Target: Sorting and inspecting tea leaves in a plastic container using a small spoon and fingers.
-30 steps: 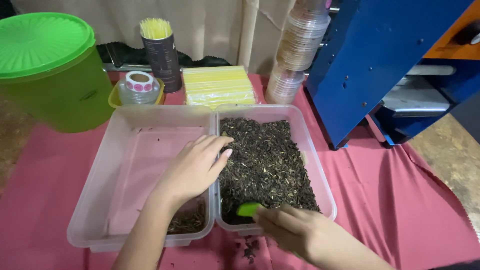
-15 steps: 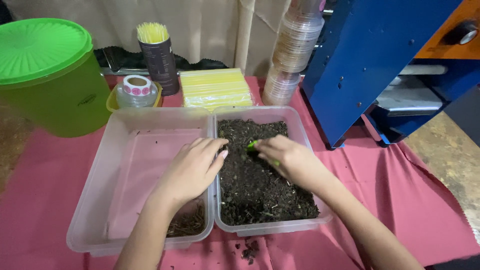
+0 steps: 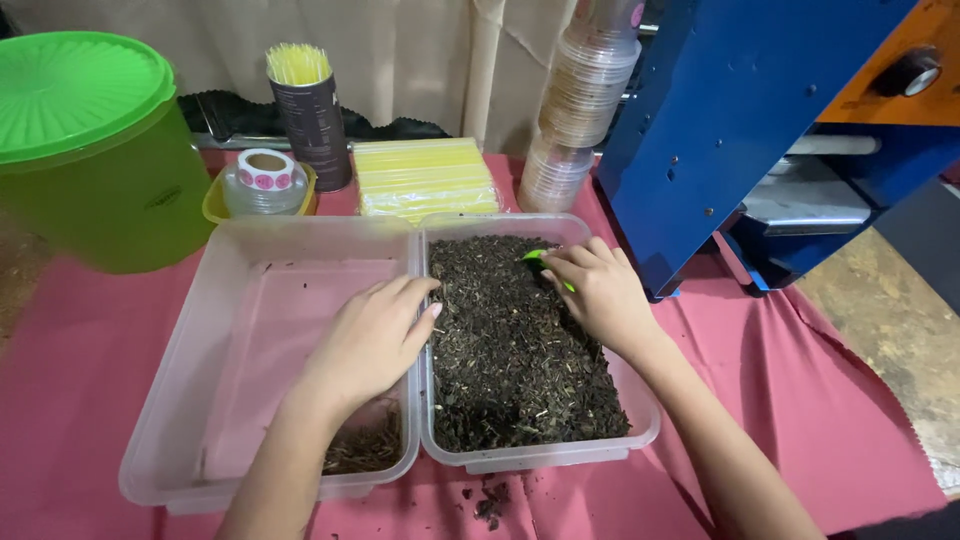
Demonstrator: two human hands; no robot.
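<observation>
The right hand [image 3: 598,290] grips a small green scoop [image 3: 540,260], mostly hidden, at twelve o'clock in the right clear tub [image 3: 640,420] of dark, dry, crumbly leaves [image 3: 510,360]. The left hand [image 3: 372,338], relaxed and holding nothing, rests on the wall between this tub and the left tub [image 3: 160,430].

Two bare forearms reach forward from the bottom edge, angled slightly toward each other. The left hand [image 3: 372,340] lies palm down, fingers together and gently curved, pointing up and right. The right hand [image 3: 592,290] is further forward, fingers curled in a pinch, knuckles up
</observation>
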